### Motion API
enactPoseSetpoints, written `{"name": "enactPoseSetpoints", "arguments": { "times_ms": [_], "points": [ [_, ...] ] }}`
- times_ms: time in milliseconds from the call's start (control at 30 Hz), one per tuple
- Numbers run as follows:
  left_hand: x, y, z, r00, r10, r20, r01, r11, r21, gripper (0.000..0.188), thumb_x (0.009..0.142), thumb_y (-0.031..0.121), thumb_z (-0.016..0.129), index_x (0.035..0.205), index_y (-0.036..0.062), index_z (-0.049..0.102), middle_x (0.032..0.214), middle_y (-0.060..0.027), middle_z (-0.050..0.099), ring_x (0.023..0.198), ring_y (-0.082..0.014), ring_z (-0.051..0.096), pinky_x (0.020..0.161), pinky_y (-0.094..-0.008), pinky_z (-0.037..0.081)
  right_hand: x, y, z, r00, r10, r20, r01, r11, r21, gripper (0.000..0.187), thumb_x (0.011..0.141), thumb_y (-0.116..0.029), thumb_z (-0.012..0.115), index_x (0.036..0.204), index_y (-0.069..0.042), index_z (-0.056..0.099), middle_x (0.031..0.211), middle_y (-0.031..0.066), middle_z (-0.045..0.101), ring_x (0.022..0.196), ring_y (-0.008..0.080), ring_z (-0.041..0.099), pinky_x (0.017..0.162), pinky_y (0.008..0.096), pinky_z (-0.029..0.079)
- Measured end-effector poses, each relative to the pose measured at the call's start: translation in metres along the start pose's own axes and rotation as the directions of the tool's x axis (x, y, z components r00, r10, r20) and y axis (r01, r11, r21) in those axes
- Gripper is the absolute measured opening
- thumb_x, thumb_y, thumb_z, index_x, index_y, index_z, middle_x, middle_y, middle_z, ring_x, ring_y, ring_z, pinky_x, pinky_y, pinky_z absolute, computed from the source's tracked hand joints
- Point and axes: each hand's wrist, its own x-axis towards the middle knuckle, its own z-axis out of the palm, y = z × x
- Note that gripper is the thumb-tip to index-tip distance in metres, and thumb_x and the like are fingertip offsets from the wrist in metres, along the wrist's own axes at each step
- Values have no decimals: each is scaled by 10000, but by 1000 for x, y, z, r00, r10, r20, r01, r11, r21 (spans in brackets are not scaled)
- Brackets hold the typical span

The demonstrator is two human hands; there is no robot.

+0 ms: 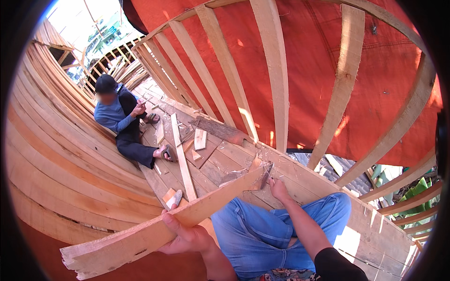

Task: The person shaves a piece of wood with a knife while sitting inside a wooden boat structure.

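A long wooden plank slants across in front of me, its rough, ragged end at the lower left and its other end out over the floorboards. My left hand is wrapped round its underside, thumb on top. In my right hand, closed fingers grip a broad dark-bladed knife; the handle is mostly hidden. The blade is right at the plank's far end; whether it touches the wood I cannot tell. My legs in blue jeans are folded behind the plank.
Another person sits at the left, hands on a small piece. Wood strips, offcuts and shavings litter the plank floor. A curved plank wall rises left; upright ribs stand before red sheeting on the right.
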Motion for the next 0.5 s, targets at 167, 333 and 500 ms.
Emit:
{"name": "enactPoseSetpoints", "arguments": {
  "times_ms": [167,333,500],
  "points": [
    [8,3,0,999,-17,-35,18,999,32,534,856,142,680,1212,-61,338,1028,-195,539,853,-241,614,717,-343,584,-4,-40,-13,993,-70,97,66,997,47,485,969,-384,415,922,45,634,877,314,624,879,476,601,814,534,464],
    [-1,2,4,998,-54,-11,54,998,36,580,857,175,690,1258,-29,325,1057,-186,523,873,-248,600,727,-353,583,16,4,-12,991,92,101,-90,995,-31,476,967,-373,421,962,56,627,880,315,624,889,478,599,831,531,458],
    [9,0,-6,996,-81,-37,84,995,61,609,863,182,691,1318,15,322,1114,-167,501,920,-267,583,747,-377,575,7,-29,-6,992,14,124,-18,999,35,475,966,-371,422,947,60,620,898,324,617,905,484,591,845,528,449]
  ]
}}
